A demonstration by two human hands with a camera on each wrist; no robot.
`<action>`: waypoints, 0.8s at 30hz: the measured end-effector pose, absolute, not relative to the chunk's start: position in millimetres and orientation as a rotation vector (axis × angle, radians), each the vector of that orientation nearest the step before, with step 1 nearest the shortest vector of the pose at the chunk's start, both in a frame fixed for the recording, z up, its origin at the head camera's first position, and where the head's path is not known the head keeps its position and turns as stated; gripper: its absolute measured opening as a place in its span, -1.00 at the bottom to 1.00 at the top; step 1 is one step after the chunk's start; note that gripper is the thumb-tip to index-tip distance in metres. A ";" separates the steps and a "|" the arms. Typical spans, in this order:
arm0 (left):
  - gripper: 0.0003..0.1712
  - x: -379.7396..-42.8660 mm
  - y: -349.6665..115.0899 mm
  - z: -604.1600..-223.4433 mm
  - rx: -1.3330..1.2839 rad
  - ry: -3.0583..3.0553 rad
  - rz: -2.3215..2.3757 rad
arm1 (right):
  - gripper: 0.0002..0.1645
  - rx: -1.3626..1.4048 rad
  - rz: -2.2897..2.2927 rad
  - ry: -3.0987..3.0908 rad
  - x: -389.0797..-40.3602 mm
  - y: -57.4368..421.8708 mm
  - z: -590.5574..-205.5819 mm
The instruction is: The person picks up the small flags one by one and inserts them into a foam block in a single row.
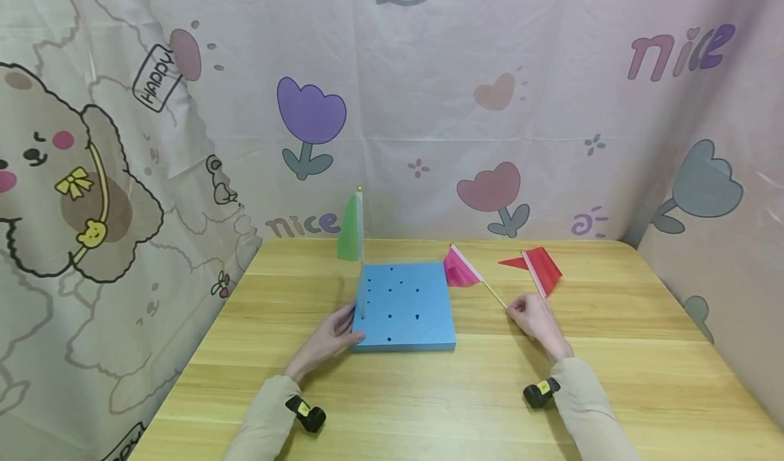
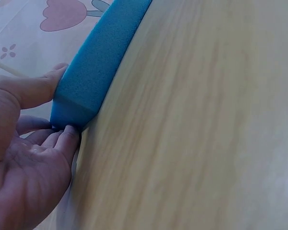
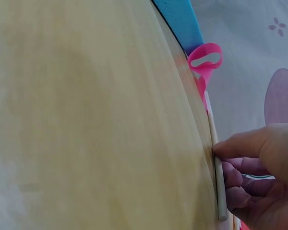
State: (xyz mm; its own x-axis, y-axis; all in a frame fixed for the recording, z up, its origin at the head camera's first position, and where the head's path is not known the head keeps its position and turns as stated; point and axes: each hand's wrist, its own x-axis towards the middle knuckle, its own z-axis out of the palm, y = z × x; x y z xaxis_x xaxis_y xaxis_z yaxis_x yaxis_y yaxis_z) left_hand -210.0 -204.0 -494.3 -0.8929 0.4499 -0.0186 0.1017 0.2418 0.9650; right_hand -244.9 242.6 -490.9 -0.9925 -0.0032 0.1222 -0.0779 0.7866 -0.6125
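Note:
A blue foam block with several small holes lies on the table. My left hand holds its near left corner, the thumb on top and the other fingers along the side, as the left wrist view also shows. A green flag stands upright in a hole near the block's left edge. My right hand pinches the wooden stick of a pink flag close to its lower end. The pink cloth lies at the block's far right corner. Just beyond the right hand is a red flag.
The wooden table ends at a patterned cloth backdrop. A pointed red piece lies left of the red flag's stick. Black wrist cameras sit on both sleeves.

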 end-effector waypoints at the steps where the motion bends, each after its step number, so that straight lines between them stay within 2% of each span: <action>1: 0.00 -210.0 -203.9 -494.1 0.515 2.229 1.693 | -0.87 0.067 0.996 -2.866 -245.3 242.7 -491.2; 24: 0.01 -210.4 -204.1 -495.6 0.503 2.264 1.672 | -0.80 0.080 1.043 -2.899 -243.9 243.7 -489.9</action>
